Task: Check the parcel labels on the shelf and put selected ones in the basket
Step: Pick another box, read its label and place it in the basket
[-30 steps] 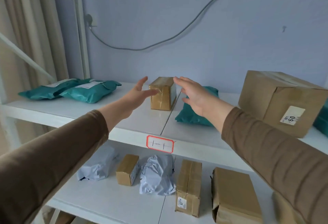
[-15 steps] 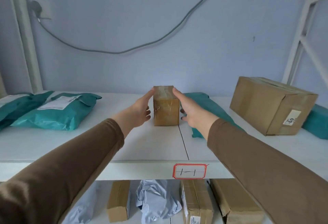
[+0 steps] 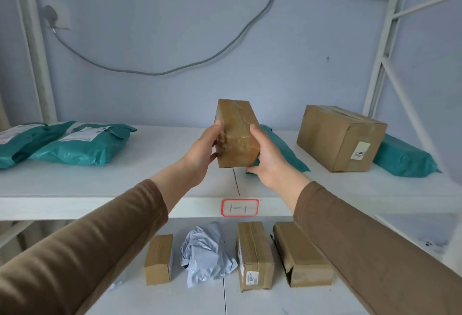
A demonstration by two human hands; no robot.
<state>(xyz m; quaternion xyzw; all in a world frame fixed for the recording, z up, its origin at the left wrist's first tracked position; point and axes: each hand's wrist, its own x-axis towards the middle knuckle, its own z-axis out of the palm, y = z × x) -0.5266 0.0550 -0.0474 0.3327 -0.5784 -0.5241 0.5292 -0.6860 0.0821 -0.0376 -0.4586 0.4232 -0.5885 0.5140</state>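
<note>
A small taped brown parcel [image 3: 237,132] is held tilted above the upper white shelf [image 3: 140,179], its far end raised. My left hand [image 3: 201,151] grips its left side and my right hand [image 3: 268,157] grips its right side. No label shows on the faces turned toward me. Behind my right hand lies a teal mailer bag [image 3: 280,149], partly hidden. Two teal mailer bags [image 3: 82,146] with white labels lie at the shelf's left. A large brown box [image 3: 337,137] with a small white sticker stands at the right. No basket is in view.
Another teal bag [image 3: 402,161] lies behind the large box. The lower shelf holds three brown boxes [image 3: 253,256] and a crumpled grey mailer [image 3: 205,254]. A red-bordered tag [image 3: 239,207] marks the shelf edge. White uprights [image 3: 375,64] and a hanging grey cable [image 3: 155,72] frame the wall.
Both hands closed on the small brown parcel, lifted it off the shelf and drew it toward me, tipping its far end up. The view also shifted rightward and nearer.
</note>
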